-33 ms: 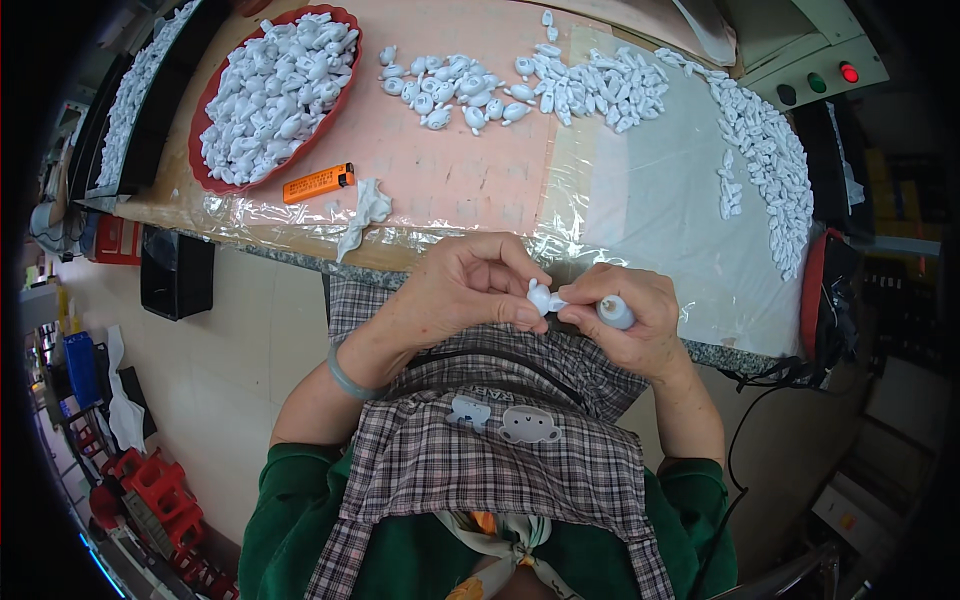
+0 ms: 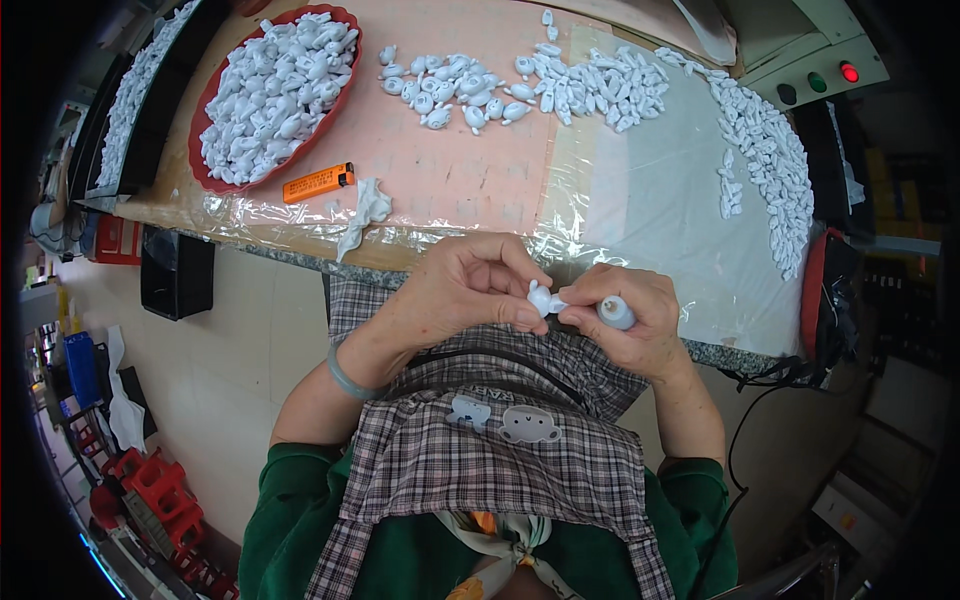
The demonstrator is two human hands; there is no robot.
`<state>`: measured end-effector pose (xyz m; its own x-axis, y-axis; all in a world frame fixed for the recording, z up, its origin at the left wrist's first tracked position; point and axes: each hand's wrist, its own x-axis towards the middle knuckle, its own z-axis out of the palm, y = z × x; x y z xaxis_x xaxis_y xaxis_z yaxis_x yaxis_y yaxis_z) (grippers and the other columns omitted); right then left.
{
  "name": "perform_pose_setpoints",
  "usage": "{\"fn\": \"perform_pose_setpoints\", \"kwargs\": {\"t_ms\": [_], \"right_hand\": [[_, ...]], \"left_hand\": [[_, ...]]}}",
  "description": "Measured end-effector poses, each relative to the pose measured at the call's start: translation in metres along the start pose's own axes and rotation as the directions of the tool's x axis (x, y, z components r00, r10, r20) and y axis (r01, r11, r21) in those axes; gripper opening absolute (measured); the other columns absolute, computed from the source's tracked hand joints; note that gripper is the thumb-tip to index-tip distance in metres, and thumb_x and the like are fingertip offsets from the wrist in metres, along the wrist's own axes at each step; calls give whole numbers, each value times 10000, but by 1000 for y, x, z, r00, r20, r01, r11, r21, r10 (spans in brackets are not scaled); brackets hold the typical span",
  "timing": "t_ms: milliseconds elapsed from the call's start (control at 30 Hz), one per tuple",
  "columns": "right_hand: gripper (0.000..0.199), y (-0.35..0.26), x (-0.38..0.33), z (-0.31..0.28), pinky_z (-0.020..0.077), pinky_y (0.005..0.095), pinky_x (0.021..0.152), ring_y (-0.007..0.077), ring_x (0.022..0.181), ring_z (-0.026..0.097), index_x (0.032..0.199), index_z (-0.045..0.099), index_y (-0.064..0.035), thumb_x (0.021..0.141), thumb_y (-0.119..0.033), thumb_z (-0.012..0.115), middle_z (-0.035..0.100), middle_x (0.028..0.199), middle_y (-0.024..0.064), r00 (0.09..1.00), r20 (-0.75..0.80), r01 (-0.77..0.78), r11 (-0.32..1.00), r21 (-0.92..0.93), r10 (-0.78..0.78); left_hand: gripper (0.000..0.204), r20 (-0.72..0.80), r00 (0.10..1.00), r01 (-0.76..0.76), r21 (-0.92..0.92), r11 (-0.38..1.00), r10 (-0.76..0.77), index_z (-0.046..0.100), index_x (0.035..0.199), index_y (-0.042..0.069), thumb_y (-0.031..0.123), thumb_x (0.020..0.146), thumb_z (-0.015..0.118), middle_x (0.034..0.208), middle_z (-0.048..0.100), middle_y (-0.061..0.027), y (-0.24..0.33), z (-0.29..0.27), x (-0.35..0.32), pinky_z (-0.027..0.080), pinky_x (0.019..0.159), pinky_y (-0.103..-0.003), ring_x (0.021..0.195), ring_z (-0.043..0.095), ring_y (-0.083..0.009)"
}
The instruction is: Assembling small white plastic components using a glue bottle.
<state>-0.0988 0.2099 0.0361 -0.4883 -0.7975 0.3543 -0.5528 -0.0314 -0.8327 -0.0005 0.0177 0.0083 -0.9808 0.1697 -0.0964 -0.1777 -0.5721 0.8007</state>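
Observation:
In front of my apron, just off the table edge, my two hands meet. My left hand (image 2: 455,290) is closed, pinching a small white rounded figurine head (image 2: 540,298) with an ear-like bump between thumb and fingertips. My right hand (image 2: 645,325) is closed too: its thumb and forefinger hold a small white figurine body (image 2: 559,303) against the head. Tucked in that same hand is a small white bottle (image 2: 614,311), its narrow tip facing up. Whether head and body are joined cannot be made out.
A red scalloped bowl (image 2: 356,70) heaped with white pieces stands at the far left. An orange lighter (image 2: 318,183) and crumpled tissue (image 2: 367,214) lie nearer. Figurine heads (image 2: 440,88) and small bodies (image 2: 600,88) spread mid-table; more white parts (image 2: 775,165) line the right side.

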Motion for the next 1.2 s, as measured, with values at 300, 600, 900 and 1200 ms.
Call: {"fn": "perform_pose_setpoints", "kwargs": {"t_ms": [300,600,900,1200], "right_hand": [[181,1,-6,3,491,268,536,194,615,649,805,632,-11,696,-13,777,674,723,119,998,50,-37,982,188,28],[193,0,-14,8,503,274,532,204,628,664,805,643,-21,685,-32,793,679,713,109,998,67,-31,971,238,15],[187,-2,-14,9,501,267,537,201,616,660,808,648,-9,677,5,781,677,707,116,997,80,-15,964,264,-6],[186,0,-19,10,501,271,544,205,620,658,814,651,-5,678,18,775,676,713,118,997,82,-26,958,285,2]], "left_hand": [[218,76,994,86,-20,996,-84,600,929,-58,-69,748,721,861,662,-131,4,2,-1,585,697,-279,788,686,-195],[211,178,980,109,-123,986,-86,611,907,-67,-85,731,727,840,657,-142,-6,-2,-2,585,664,-278,767,689,-208],[225,202,971,170,-182,968,-132,617,908,-77,-89,716,733,822,642,-135,-7,-3,-4,584,648,-273,740,694,-227],[223,200,970,175,-173,969,-139,621,909,-73,-88,716,732,812,643,-135,-11,-3,-4,580,637,-269,735,695,-228]]}}
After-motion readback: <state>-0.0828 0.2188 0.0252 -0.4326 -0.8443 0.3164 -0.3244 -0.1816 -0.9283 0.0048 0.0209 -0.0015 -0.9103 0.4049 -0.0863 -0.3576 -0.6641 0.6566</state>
